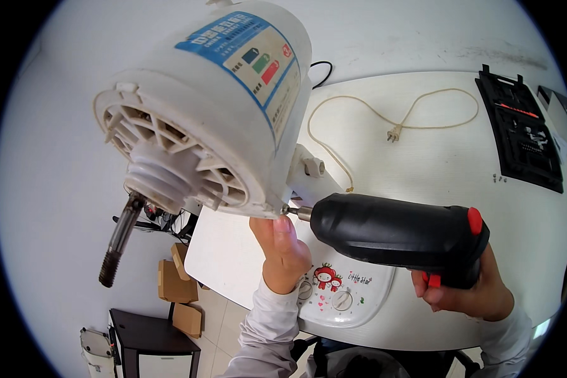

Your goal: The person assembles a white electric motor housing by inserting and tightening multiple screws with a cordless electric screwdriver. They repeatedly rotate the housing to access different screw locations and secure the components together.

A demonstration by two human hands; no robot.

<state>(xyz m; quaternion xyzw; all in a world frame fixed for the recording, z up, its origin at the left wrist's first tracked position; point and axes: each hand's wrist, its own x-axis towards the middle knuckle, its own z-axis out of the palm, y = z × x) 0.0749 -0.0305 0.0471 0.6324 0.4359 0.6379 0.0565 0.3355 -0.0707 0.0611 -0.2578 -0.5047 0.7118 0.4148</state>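
A white fan motor housing (233, 120) fills the upper left, with a vented front and a bare, threaded metal shaft (121, 236) pointing down. My right hand (479, 293) grips a black power screwdriver (390, 230) with red buttons by its handle. Its bit meets a small screw (285, 210) at the lower edge of the housing. Just below that screw, my left hand (282, 252) is closed at the housing's edge, thumb up; the housing hides some of its fingers. Under both hands lies the white fan base (359, 302) with two knobs and a red cartoon print.
A pale cord with a plug (394, 132) loops across the white table (447, 164). At the right sits an open black tool case (523, 129), with several loose screws (499, 179) beside it. Cardboard boxes (176, 281) and a dark cabinet (151, 331) stand at lower left.
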